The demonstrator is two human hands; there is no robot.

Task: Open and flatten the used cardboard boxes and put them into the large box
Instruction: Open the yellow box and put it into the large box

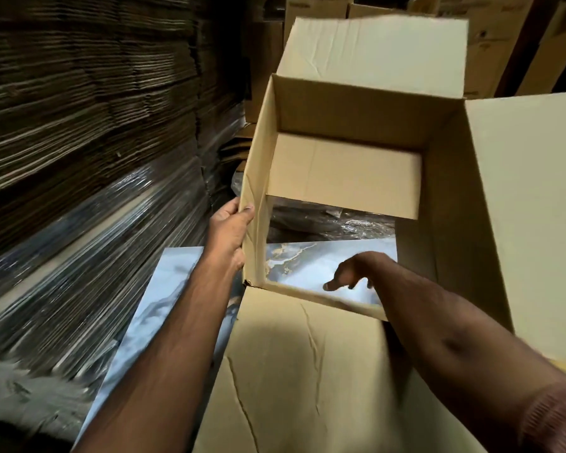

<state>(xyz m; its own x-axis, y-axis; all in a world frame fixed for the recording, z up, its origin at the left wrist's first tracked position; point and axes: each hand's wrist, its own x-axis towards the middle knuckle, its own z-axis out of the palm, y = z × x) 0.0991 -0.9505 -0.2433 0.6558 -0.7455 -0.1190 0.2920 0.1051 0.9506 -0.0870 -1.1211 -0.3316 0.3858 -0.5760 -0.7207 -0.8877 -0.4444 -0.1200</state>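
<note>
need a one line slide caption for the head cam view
Left hand grips the side wall of an opened cardboard box while the right hand reaches inside, marbled floor visible through its open bottom.
</note>
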